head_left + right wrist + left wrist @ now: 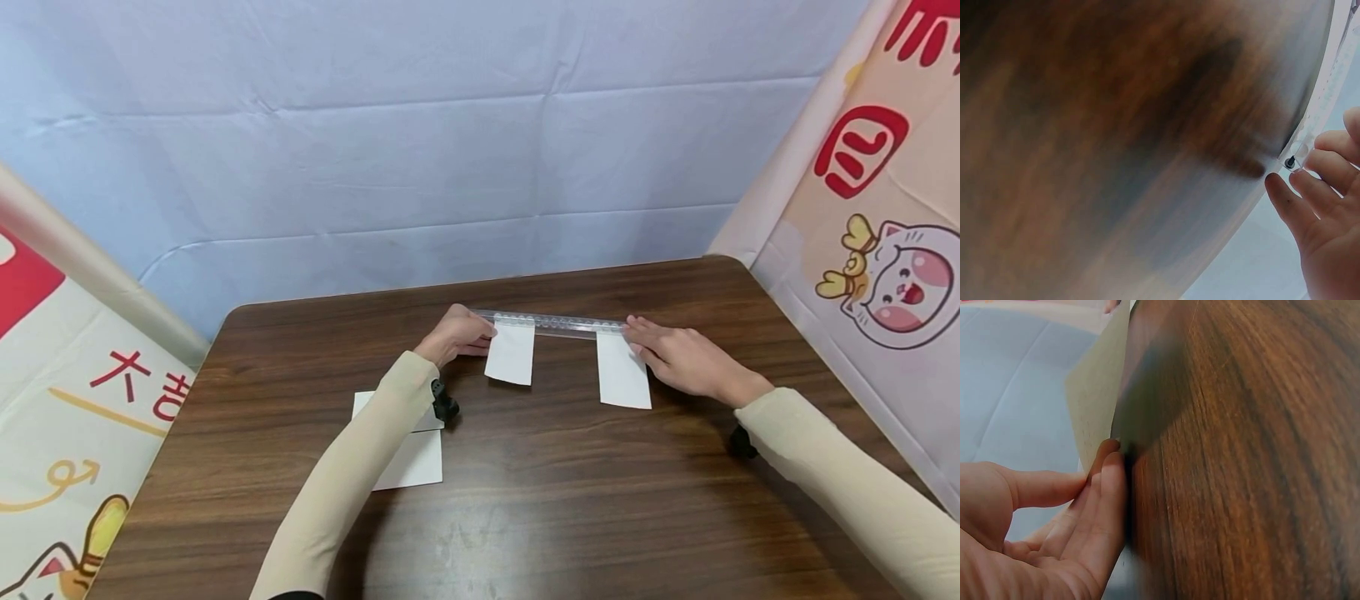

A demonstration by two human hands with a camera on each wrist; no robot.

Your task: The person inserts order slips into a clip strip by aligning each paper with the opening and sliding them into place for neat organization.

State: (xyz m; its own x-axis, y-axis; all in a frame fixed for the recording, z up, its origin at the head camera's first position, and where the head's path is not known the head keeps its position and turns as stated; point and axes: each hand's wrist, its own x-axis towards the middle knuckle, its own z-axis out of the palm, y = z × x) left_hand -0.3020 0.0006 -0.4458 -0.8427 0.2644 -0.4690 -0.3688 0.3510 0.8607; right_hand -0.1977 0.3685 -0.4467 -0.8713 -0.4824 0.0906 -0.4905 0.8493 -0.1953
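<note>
A clear plastic ruler (566, 323) with a wavy pattern along it lies across the upper ends of two white paper strips, the left strip (512, 354) and the right strip (624, 371). My left hand (455, 335) is at the ruler's left end. In the left wrist view, its thumb and fingers pinch the edge of the left paper strip (1094, 394). With fairly straight fingers, my right hand (686, 358) touches the ruler's right end, beside the right strip. The right wrist view shows the fingertips against the ruler's clear end (1294, 156).
More white paper pieces (416, 458) lie on the brown wooden table (562, 508), partly hidden under my left forearm. A pale cloth (420, 158) hangs behind the table. Printed cartoon cloths (862, 225) hang at both sides.
</note>
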